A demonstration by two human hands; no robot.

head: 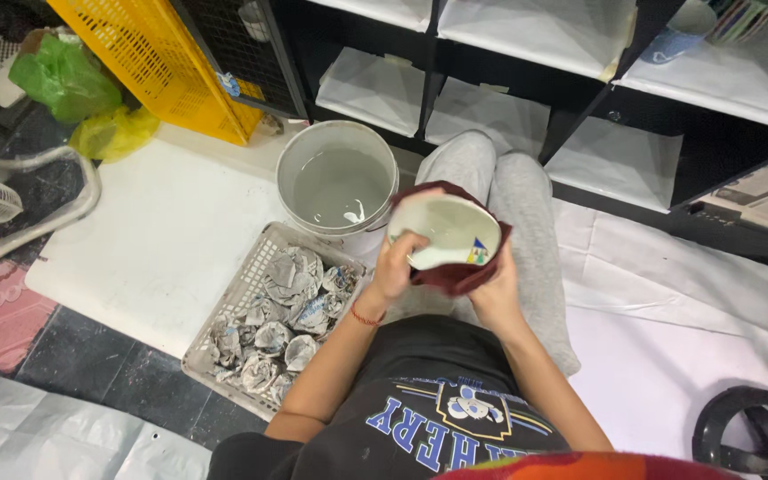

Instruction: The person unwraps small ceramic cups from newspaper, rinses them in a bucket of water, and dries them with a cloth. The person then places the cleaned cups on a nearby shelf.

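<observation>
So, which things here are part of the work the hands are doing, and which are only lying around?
In use:
- white bowl
- dark red cloth wrapped around it
- left hand on the rim
- right hand under the cloth

Lying about:
- grey bucket
- basket of paper-wrapped pieces
- yellow crate
- green bag

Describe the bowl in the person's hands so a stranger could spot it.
Just right of the grey bucket of cloudy water, above the person's lap, both hands cradle a pale ceramic bowl wrapped in a maroon cloth. Unlike the paper-wrapped pieces in the basket, it is uncovered.
</observation>
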